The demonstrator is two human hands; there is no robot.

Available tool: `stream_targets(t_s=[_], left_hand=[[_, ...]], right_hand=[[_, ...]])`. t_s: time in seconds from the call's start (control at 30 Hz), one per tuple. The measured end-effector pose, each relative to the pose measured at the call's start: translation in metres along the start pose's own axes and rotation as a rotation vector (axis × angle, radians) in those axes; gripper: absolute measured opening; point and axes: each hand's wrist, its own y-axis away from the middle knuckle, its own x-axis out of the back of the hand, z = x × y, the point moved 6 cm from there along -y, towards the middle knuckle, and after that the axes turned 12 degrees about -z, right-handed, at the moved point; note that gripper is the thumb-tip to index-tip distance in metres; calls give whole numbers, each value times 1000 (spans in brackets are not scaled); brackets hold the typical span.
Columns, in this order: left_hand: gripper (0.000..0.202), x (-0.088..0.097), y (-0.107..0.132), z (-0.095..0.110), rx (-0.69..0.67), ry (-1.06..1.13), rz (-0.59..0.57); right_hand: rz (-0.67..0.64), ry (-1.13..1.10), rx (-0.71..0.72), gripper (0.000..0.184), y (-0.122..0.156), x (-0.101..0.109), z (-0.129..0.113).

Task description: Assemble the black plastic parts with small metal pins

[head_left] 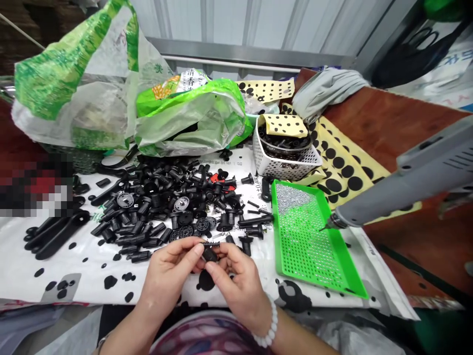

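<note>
My left hand (170, 268) and my right hand (236, 278) meet just above the table's near edge. Both pinch one small black plastic part (209, 251) between their fingertips. A beaded white bracelet (269, 329) circles my right wrist. Just beyond my hands lies a big heap of black plastic parts (166, 207), tubes and round toothed discs among them. A green perforated tray (310, 236) holding small screws lies to the right of my hands. A grey electric screwdriver (402, 182) hangs over it with its tip near the tray's right rim.
A white basket (284, 165) of dark parts stands behind the tray. Green and clear plastic bags (148, 98) pile up at the back. Yellow sheets with black round pads (343, 167) lie on the right. Black handles (55, 234) lie at the left.
</note>
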Motion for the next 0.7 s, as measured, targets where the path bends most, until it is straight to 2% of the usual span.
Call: stream_targets(t_s=[0.2,0.4,0.53,0.63,0.7], left_hand=[[25,9,-2,-2,27,-18,-20],[19,0,-3,6,31,-99,-94],[20,7,-1,4,25,-74,-61],[22,1,1,0,55,-4,-87],[21,-6,2,-2,81,36,-123]], right_hand=[[102,61,8,20,7,19,5],[120,250,217,21,9,26,-13],[155,195,183,22,10,31,-10],[164,183,201,19,9,30,-12],[125,234,226,20,8,26,-17]])
